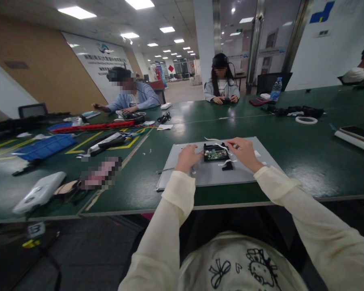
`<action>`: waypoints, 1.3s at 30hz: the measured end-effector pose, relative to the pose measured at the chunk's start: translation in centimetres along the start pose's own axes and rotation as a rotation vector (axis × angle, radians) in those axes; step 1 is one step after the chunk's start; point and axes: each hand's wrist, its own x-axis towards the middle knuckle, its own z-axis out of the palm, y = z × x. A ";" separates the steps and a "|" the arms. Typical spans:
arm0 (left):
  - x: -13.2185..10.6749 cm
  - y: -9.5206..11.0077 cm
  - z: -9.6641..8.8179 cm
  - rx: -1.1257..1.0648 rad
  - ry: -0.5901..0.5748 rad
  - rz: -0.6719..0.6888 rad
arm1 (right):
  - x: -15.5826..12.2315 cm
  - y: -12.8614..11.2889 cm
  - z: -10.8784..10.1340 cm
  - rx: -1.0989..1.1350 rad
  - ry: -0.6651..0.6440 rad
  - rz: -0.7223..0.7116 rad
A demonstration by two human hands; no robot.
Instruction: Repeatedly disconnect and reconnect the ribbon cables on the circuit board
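Note:
A grey flat panel [212, 173] lies on the green table in front of me. At its middle sits a small black tray with a green circuit board [214, 153]. White ribbon cables [223, 146] curl around the board. My left hand [188, 157] rests closed at the board's left edge; what its fingers hold is hidden. My right hand [245, 151] is at the board's right side, its fingers pinching a white ribbon cable. A thin metal tool [165, 170] lies left of the panel.
Two people sit across the table, one at far left [130, 97], one at centre [221, 87]; another person's arm shows far right [359, 74]. A water bottle [275, 89], white tape roll [306, 120], blue tray [45, 146] and white device [39, 193] lie around.

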 end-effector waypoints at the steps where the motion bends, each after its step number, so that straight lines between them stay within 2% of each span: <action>1: -0.7 -0.6 -0.2 0.035 -0.036 -0.019 | 0.0 0.1 0.0 -0.010 0.009 0.001; 4: -2.9 -1.4 -0.6 0.136 -0.063 -0.041 | 0.0 0.2 0.0 -0.037 0.012 -0.001; 9: -4.7 -0.9 -0.7 0.192 -0.031 -0.089 | 0.0 -0.1 0.0 -0.073 -0.010 -0.030; 15: -4.5 -0.6 -0.3 0.142 -0.017 -0.080 | 0.8 -1.2 0.7 -0.097 -0.046 -0.125; 20: -3.8 -1.1 0.0 0.085 -0.007 -0.066 | 2.3 -3.1 2.2 -0.193 -0.140 -0.204; 26: -3.7 -1.9 0.4 0.011 0.028 0.020 | 2.4 -5.8 4.9 -0.373 -0.354 -0.243; 30: -4.1 -2.2 0.5 -0.046 0.035 0.080 | 1.7 -6.6 5.7 -0.426 -0.499 -0.292; 35: -4.2 -2.2 0.4 -0.084 0.010 0.129 | 1.4 -6.3 5.4 -0.435 -0.504 -0.257; 39: -4.1 -1.9 0.3 -0.085 -0.007 0.080 | 1.4 -6.0 5.5 -0.421 -0.481 -0.224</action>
